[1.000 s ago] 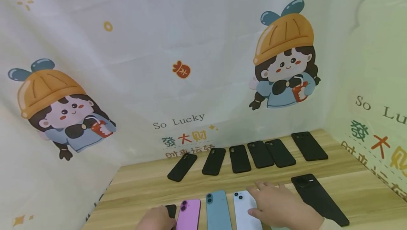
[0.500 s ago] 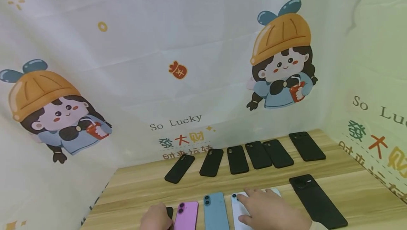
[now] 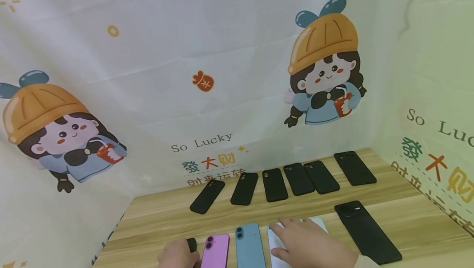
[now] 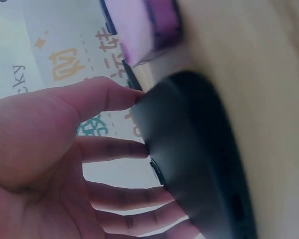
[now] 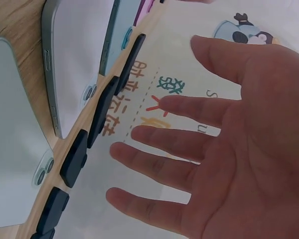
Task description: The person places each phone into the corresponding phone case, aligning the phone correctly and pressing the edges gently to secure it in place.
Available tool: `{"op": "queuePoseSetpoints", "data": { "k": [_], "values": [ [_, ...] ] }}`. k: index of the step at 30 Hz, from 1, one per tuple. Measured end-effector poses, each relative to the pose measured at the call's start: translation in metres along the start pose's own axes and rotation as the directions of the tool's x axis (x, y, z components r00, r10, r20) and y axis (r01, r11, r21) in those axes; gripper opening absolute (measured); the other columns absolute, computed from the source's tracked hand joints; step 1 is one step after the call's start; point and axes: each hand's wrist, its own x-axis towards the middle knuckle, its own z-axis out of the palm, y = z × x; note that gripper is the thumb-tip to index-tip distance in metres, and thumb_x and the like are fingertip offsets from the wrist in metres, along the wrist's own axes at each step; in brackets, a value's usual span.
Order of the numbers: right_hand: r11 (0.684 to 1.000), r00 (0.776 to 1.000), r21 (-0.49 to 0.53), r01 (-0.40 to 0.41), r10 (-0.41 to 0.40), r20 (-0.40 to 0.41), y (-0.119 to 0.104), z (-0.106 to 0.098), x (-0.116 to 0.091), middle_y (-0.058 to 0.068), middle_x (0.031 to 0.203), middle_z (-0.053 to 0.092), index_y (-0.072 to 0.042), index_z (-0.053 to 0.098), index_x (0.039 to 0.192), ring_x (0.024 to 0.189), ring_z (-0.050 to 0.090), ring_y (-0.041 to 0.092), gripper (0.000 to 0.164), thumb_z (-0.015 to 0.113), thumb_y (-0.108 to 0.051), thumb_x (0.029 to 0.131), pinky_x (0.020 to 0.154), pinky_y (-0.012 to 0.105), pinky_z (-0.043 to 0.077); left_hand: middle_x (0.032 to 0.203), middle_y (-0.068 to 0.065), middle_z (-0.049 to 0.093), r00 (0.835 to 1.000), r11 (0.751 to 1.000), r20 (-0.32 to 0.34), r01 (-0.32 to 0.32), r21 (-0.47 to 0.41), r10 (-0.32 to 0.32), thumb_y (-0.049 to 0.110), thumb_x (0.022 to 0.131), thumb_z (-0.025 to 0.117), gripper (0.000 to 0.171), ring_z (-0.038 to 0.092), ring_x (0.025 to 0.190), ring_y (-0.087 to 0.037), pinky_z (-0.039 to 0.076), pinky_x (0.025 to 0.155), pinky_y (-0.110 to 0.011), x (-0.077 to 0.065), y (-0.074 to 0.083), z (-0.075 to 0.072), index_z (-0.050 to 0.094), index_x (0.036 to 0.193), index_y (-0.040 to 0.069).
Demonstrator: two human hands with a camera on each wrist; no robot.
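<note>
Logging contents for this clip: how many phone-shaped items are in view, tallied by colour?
Black items: 8, counting the one in the left hand
Pink item: 1
Blue item: 1
White item: 1
Pale green item: 1
Total: 12

Pale cloth covers three sides, creased across the back — and there's a cartoon girl in an orange cap on the left, her double on the right! A red pouch sits between them, "So Lucky" lettering below. The right wall takes a yellow-green tint — and the table shows streaky wood grain.
</note>
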Motion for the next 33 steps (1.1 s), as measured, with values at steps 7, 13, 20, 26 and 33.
{"op": "queuePoseSetpoints", "data": {
  "k": [7,13,20,26,33],
  "values": [
    [0.998,0.997,0.012,0.069,-0.069,-0.042,-0.005,-0.003,0.002,0.009,0.153,0.061,-0.016,0.06,0.148,0.137,0.063,0.035,0.057,0.069,-0.048,0.102,0.108,0.063,0.053,0.094,-0.029,0.071,0.997,0.999,-0.075,-0.034,0.022,0.035,0.03,0.089,0.076,0.044,0.068,0.089,-0.043,0.057,0.08,-0.06,0.0,0.009,-0.016,0.069,0.105,-0.01],
    [0.991,0.992,0.057,0.122,-0.119,-0.048,-0.009,-0.003,0.004,0.011,0.155,0.059,-0.013,0.056,0.152,0.14,0.06,0.034,0.059,0.068,-0.045,0.104,0.111,0.059,0.053,0.109,-0.038,0.069,0.993,0.999,-0.114,-0.034,-0.032,0.03,0.034,0.09,0.078,0.064,0.069,0.098,-0.049,0.059,0.083,-0.059,-0.012,0.042,-0.043,0.063,0.131,-0.012],
    [0.904,0.984,0.393,0.171,-0.174,-0.027,-0.013,-0.008,0.008,0.017,0.162,0.051,-0.004,0.046,0.159,0.147,0.054,0.037,0.063,0.056,-0.043,0.11,0.117,0.059,0.047,0.13,-0.04,0.062,0.982,0.974,-0.174,-0.105,-0.203,0.069,0.034,0.092,0.075,0.071,0.066,0.116,-0.053,0.057,0.096,-0.063,-0.03,0.092,-0.065,0.054,0.149,-0.004],
    [0.554,0.982,0.822,0.132,-0.186,-0.033,-0.019,-0.019,0.007,0.029,0.165,0.041,0.007,0.034,0.162,0.148,0.049,0.047,0.056,0.042,-0.026,0.117,0.117,0.062,0.045,0.133,-0.034,0.062,0.965,0.916,-0.218,-0.214,-0.339,0.145,0.037,0.092,0.077,0.07,0.065,0.119,-0.047,0.057,0.098,-0.062,-0.046,0.135,-0.075,0.056,0.149,0.003],
    [0.23,0.977,0.963,0.139,-0.191,-0.095,-0.018,-0.029,0.003,0.031,0.17,0.03,0.009,0.02,0.165,0.155,0.04,0.047,0.057,0.034,-0.021,0.118,0.121,0.058,0.044,0.14,-0.026,0.062,0.949,0.825,-0.265,-0.283,-0.489,0.169,0.041,0.091,0.078,0.068,0.064,0.124,-0.04,0.056,0.101,-0.059,-0.061,0.17,-0.078,0.058,0.15,0.011]
  ]
}}
